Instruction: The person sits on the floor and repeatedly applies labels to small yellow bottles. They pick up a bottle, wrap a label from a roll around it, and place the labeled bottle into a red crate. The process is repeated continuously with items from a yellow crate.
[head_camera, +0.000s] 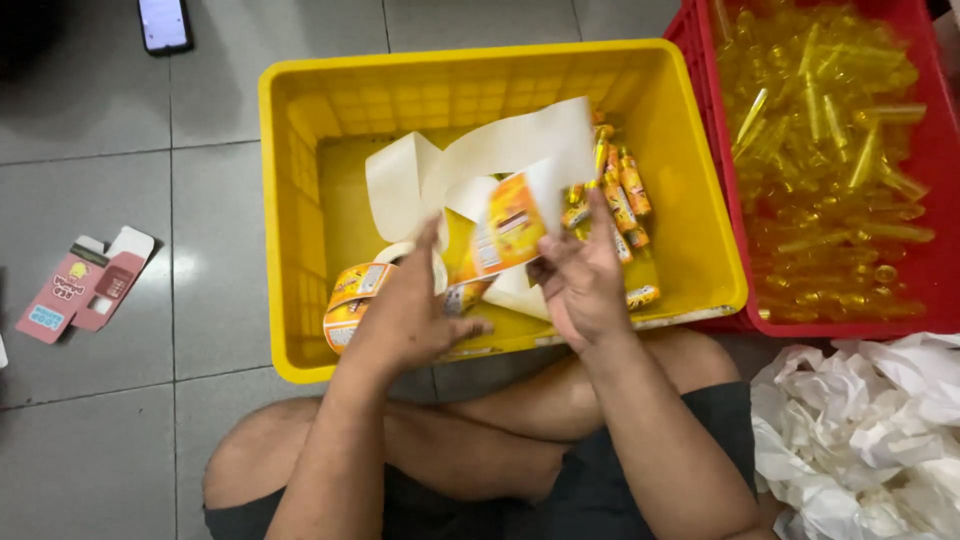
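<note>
A yellow plastic crate (300, 200) sits on the floor in front of my crossed legs. My left hand (405, 310) rests on a roll of orange labels (352, 298) at the crate's near edge. My right hand (580, 280) pinches an orange label (510, 228) that hangs from a long white backing strip (500, 150) curling up inside the crate. Several small labelled yellow bottles (620, 195) lie in the crate's right part, behind my right hand.
A red crate (945, 170) full of clear yellow bottles stands to the right. Crumpled white paper (860, 440) is piled at the lower right. A flattened pink carton (85, 285) lies on the grey tiles at left, a phone (164, 24) at top left.
</note>
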